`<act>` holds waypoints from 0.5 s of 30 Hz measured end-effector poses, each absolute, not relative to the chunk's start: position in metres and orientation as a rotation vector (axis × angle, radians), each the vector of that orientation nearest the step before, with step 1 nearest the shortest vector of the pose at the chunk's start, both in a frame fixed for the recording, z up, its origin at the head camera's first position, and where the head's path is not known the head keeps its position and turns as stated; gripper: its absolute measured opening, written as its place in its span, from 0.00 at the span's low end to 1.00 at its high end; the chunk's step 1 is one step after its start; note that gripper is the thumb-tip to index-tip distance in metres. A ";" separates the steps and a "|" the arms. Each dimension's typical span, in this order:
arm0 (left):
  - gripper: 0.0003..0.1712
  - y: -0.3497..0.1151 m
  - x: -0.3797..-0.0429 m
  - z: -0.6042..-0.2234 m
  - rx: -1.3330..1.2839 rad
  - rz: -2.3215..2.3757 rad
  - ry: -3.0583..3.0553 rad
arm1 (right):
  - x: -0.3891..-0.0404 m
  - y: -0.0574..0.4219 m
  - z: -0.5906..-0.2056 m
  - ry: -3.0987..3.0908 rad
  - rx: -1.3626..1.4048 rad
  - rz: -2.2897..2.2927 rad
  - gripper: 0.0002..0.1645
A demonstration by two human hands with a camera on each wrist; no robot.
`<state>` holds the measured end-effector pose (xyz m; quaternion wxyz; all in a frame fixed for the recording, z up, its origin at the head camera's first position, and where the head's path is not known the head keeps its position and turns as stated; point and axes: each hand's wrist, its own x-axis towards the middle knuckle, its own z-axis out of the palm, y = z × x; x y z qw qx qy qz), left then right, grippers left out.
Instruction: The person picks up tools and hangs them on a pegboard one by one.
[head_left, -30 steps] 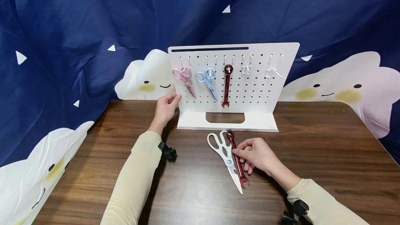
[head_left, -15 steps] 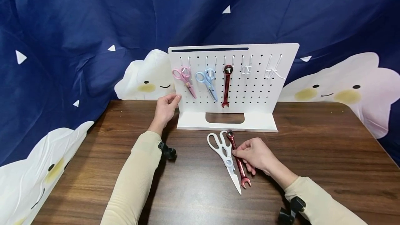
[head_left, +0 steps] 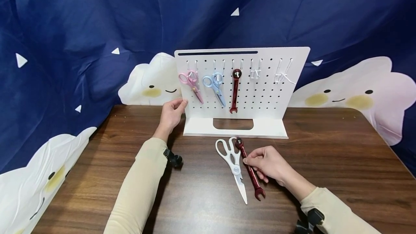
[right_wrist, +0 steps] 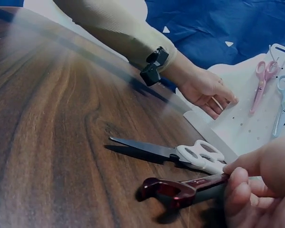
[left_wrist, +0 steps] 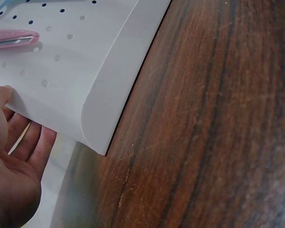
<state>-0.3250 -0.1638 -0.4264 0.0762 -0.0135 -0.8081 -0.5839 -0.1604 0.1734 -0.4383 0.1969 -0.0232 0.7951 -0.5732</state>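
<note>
My left hand holds the left edge of a white pegboard stand, thumb on the front and fingers behind, as the left wrist view shows. My right hand pinches a dark red combination wrench between thumb and fingers near its middle. Its open end points toward me; the ring end lies close to the stand's base. Just left of it on the table are white-handled scissors, blades together and pointing toward me. In the right wrist view the wrench's open end casts a shadow on the wood.
On the pegboard's hooks hang pink scissors, light blue scissors and a second red wrench. Further right are two white hooks with nothing on them. A blue cloth with cloud prints stands behind the brown table.
The wrench's open end has swung right, away from the scissors, with my right hand pinching it. The scissors' tip has shifted slightly left. My left hand keeps its hold on the pegboard.
</note>
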 end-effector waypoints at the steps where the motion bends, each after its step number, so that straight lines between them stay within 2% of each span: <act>1: 0.22 -0.164 -0.325 -0.426 -0.043 -1.753 -2.421 | -0.160 0.174 -0.438 2.223 -0.069 -1.614 0.12; 15: 0.23 -0.163 -0.323 -0.424 -0.047 -1.757 -2.424 | -0.162 0.182 -0.426 2.234 -0.119 -1.731 0.13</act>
